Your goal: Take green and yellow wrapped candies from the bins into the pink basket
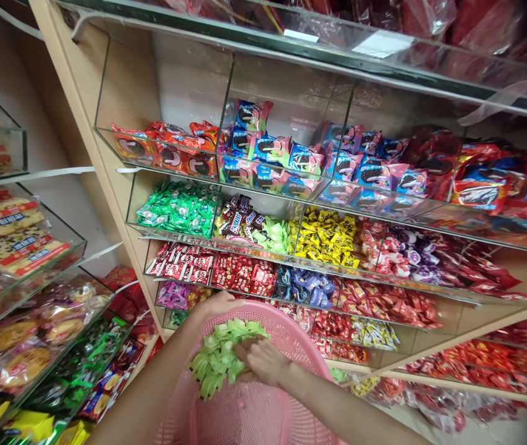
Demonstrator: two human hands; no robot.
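Observation:
A pink plastic basket (291, 318) with a mesh wall is tilted in front of me. My left hand (221, 303) grips its far rim at the left, with the fingertips partly hidden. Inside lies a heap of small light-green wrapped candies (219, 355), bunched toward the left side. Reaching in from the right, my right hand (265, 361) has its fingers curled round some candies at the heap's right edge. More candies in similar light-green wrappers (275, 235) fill part of a shelf compartment beyond the basket, beside brown Snickers bars (242, 219).
Glass-fronted shelves hold green-wrapped sweets (177, 210), yellow-wrapped sweets (325, 235) and blue cookie packs (272, 151). A wooden upright (89, 142) divides them from a left-hand rack of packaged biscuits (13, 228). Glass shelf edges (291, 198) jut toward me above the basket.

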